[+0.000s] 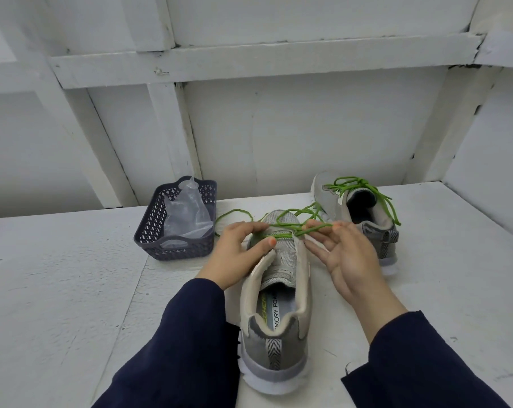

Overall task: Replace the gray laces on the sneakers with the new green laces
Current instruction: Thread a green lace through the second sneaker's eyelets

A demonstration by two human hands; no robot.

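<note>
A gray sneaker (pixel 274 319) stands on the white table with its heel toward me. A green lace (pixel 290 214) runs through its front eyelets and loops loosely over the toe. My left hand (pixel 237 254) pinches the lace at the sneaker's left eyelets between thumb and fingers. At the right side of the tongue, my right hand (pixel 342 254) holds a strand of the same lace in its fingertips, with the other fingers spread. A second gray sneaker (pixel 364 219), fully laced in green and tied, stands behind to the right.
A dark plastic basket (pixel 149 234) holding a clear plastic bag (pixel 187 213) sits at the left of the near sneaker. A white panelled wall rises right behind the table, and a raised white ledge (pixel 485 201) lies at the right.
</note>
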